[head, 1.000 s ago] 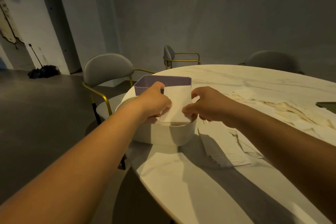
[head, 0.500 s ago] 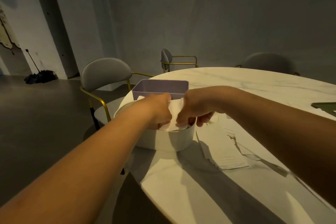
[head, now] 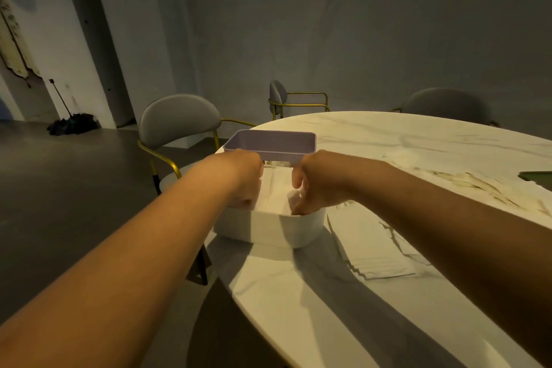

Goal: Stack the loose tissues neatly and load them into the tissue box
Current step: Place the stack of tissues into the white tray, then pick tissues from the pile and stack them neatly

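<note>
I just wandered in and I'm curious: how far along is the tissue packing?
Done: some tissues lie in the white box. In hand: the left hand and right hand reach down into it onto those tissues, with the fingers mostly hidden. Left: a neat stack beside the box and a loose heap farther right wait on the table.
</note>
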Demonstrator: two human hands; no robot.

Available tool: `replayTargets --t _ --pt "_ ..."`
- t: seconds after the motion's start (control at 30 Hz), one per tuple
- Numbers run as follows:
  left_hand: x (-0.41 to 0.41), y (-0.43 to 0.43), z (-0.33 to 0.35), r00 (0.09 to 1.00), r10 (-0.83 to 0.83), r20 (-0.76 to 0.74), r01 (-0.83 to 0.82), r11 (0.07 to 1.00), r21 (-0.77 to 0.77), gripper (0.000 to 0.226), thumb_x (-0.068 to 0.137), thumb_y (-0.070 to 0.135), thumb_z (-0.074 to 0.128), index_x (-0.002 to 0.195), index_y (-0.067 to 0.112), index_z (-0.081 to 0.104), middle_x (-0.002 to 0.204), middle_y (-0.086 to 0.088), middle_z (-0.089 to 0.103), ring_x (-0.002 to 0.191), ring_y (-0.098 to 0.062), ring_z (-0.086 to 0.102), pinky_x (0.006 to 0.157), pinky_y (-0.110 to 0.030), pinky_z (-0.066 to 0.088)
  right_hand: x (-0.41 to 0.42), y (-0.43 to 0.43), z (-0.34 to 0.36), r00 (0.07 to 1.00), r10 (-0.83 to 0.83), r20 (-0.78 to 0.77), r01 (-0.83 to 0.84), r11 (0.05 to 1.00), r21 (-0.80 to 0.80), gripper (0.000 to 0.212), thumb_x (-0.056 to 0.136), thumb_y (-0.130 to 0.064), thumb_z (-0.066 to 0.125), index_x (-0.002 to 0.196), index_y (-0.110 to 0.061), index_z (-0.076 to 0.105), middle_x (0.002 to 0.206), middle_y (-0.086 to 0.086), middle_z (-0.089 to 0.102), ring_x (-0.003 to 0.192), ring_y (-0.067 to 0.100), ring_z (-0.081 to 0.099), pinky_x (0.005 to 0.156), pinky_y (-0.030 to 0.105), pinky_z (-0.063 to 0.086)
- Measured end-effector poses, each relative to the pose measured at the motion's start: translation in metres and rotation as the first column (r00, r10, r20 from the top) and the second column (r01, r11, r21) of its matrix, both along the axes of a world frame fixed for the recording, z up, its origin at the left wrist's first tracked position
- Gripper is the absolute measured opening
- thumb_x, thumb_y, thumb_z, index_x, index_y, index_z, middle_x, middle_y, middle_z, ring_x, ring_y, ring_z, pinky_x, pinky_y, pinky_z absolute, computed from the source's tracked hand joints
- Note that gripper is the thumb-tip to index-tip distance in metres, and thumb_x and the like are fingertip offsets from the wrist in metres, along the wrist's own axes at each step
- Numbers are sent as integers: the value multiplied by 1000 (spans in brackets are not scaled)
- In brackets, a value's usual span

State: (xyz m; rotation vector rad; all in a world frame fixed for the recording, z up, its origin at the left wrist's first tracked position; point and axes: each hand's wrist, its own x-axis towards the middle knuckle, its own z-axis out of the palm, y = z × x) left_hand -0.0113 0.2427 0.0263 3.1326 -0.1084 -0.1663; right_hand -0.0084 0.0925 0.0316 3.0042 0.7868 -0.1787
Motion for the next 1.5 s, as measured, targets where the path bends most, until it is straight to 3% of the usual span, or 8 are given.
replayTargets --t 0.2,0.37,0.57,1.0,1.13,1.2,1.37,1.5 --pt "1 11 -4 998 -50 -26 49 998 -31 39 90 17 62 129 20 56 121 -3 59 98 -17 53 75 -22 44 7 2 -1 1000 2 -15 -3 999 -40 46 84 -45 66 117 -13 64 99 2 65 88 17 59 77 23 46" --pt "4 20 -3 993 -114 10 114 991 -63 39 96 19 50 135 25 50 132 0 53 113 -20 52 85 -24 46 10 -1 6 995 10 95 -17 997 69 59 76 -55 69 122 -18 63 115 1 63 102 19 58 83 24 48" --pt "-1 16 -6 983 -140 -118 137 990 -31 51 96 7 45 143 28 39 147 0 40 129 -24 41 97 -28 40 10 7 -4 1000 3 -10 -4 998 -63 51 85 -47 64 125 -15 60 113 3 64 101 19 59 89 25 46" --pt "-7 11 -11 984 -102 -145 90 993 -82 53 97 4 41 143 29 38 151 2 34 135 -24 34 106 -32 35 15 2 -14 994 -71 -78 79 991 109 49 83 -40 69 124 -15 59 116 4 62 100 19 56 85 23 47" --pt "-14 -3 -4 997 -80 17 81 971 -223 42 96 10 49 135 26 50 144 0 44 126 -22 45 96 -27 39 9 -24 -18 989 -100 -108 141 859 492 25 89 -25 64 113 -17 65 124 -1 58 95 11 50 73 18 44" --pt "-19 -18 0 989 -58 137 93 959 -269 39 94 11 54 130 27 54 138 1 50 115 -19 51 93 -28 44 5 -43 -17 979 -200 -37 180 767 616 21 93 -20 58 113 -20 64 125 -2 57 96 9 48 78 21 44" --pt "-15 -76 5 943 -97 319 202 927 -315 41 91 5 54 124 29 58 128 5 58 108 -17 55 95 -33 47 -2 -101 -19 954 -298 16 229 767 599 19 94 -18 55 110 -16 65 115 1 63 95 14 55 84 25 45" --pt "-8 -133 -5 927 -177 330 284 906 -314 46 88 0 51 123 30 58 128 8 58 113 -13 53 92 -29 44 -13 -134 -41 950 -312 25 260 831 491 17 92 -22 58 105 -20 68 110 -2 65 91 11 56 81 21 44"
